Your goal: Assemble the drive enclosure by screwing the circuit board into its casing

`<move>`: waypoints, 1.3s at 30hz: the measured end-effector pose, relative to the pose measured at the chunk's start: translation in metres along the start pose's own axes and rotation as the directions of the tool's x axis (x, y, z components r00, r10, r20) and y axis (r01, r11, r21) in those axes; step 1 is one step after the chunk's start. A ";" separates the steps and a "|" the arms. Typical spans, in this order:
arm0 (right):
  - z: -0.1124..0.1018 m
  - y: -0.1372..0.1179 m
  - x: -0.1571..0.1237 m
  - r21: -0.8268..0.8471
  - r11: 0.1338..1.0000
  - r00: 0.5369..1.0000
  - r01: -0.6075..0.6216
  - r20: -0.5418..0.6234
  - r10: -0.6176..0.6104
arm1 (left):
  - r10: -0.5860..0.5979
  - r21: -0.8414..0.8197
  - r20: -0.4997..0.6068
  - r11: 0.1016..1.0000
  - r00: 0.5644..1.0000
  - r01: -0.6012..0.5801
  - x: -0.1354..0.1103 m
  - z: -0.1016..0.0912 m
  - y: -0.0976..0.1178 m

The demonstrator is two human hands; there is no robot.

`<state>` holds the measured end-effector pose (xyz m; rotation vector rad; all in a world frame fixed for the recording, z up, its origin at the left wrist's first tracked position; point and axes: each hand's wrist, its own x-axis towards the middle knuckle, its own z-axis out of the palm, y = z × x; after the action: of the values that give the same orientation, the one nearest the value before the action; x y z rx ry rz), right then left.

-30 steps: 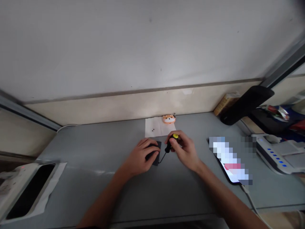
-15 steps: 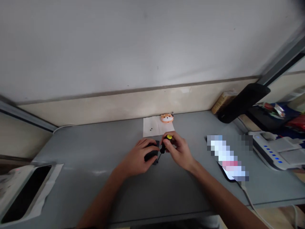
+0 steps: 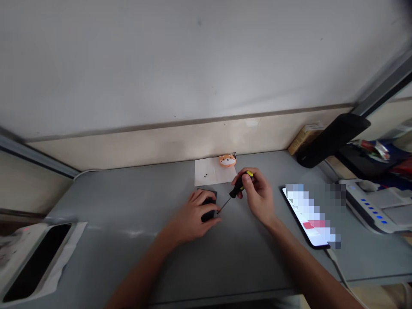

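Note:
My left hand (image 3: 193,219) is closed over a small flat black object (image 3: 208,211) on the grey desk, its fingers wrapped across the top. Most of that object is hidden under the fingers, so its kind cannot be made out. My right hand (image 3: 260,197) grips a screwdriver (image 3: 238,189) by its black and yellow handle. The screwdriver leans to the right, with its thin shaft pointing down and left. Its tip is at the object's right edge, close to my left fingertips; whether it sits in a screw is too small to tell.
Behind my hands lies white paper (image 3: 214,177) with tiny dark pieces (image 3: 205,175) and an orange animal-face item (image 3: 227,161). At right are a lit phone (image 3: 305,216) on a cable, a power strip (image 3: 370,210) and a black cylinder (image 3: 333,139). A dark-screened device (image 3: 38,262) lies left.
My right hand has moved to the right, and the screwdriver has gone from fairly upright to a stronger slant. The tip stays by the black object, which my left hand still holds.

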<state>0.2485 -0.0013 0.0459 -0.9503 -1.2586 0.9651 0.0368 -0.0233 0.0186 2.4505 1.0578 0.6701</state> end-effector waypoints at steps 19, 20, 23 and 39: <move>-0.018 0.017 0.024 0.124 0.990 0.930 -0.070 -0.350 0.110 | -0.204 0.094 -0.143 0.971 0.969 0.218 0.049 -0.025 -0.067; -0.019 0.018 0.025 0.118 0.991 0.929 -0.069 -0.353 0.107 | -0.206 0.104 -0.127 0.970 0.970 0.219 0.051 -0.022 -0.070; -0.019 0.016 0.025 0.098 0.994 0.927 -0.054 -0.365 0.087 | -0.193 0.121 -0.099 0.971 0.976 0.204 0.053 -0.017 -0.074; -0.011 0.007 0.012 -0.069 0.990 0.944 0.120 -0.302 -0.135 | -0.361 -0.139 0.192 0.910 0.912 0.390 0.005 -0.035 -0.026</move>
<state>0.2596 0.0113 0.0422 -1.0011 -1.0696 0.6580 0.0055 0.0024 0.0344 2.0300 1.2976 0.4089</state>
